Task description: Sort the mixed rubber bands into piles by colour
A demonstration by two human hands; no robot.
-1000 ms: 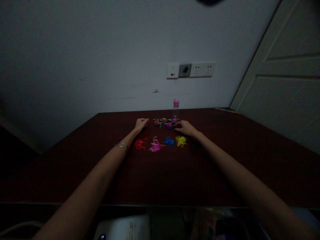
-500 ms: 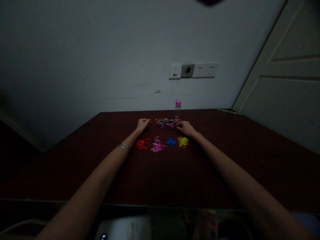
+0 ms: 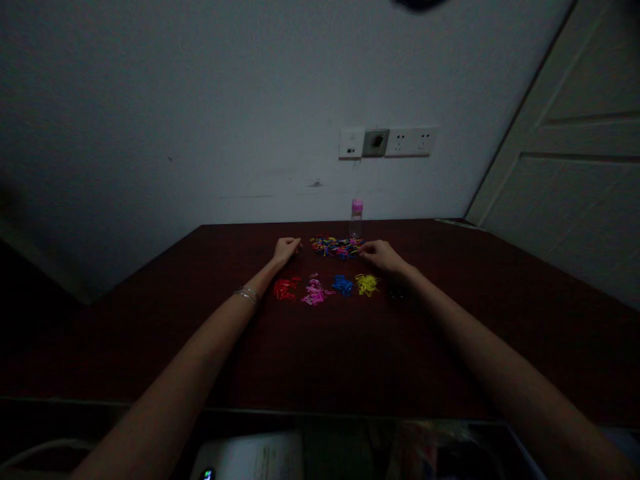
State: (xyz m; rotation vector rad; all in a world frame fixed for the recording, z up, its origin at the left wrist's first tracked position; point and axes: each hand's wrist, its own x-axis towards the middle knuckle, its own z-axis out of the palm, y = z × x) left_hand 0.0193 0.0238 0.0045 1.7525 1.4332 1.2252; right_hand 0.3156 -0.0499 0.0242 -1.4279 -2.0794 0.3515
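A mixed pile of small coloured pieces (image 3: 336, 247) lies near the back of the dark red table (image 3: 320, 353). In front of it are separate heaps: red (image 3: 286, 289), pink (image 3: 315, 292), blue (image 3: 343, 285) and yellow (image 3: 367, 285). A dark heap (image 3: 399, 292) sits at the right, hard to see. My left hand (image 3: 287, 249) rests on the table left of the mixed pile, fingers curled together, contents hidden. At the pile's right edge my right hand (image 3: 377, 255) has its fingertips pinched; whatever is between them is too small to name.
Behind the mixed pile stands a clear bottle with a pink cap (image 3: 356, 219). Wall sockets (image 3: 407, 142) are above it, and a pale door (image 3: 575, 160) is at the right. Below the table's front edge lies a white object (image 3: 250, 457).
My right hand has shifted a little to the right, toward the mixed pile's right edge, and more of the dark heap shows. My left hand has stayed put.
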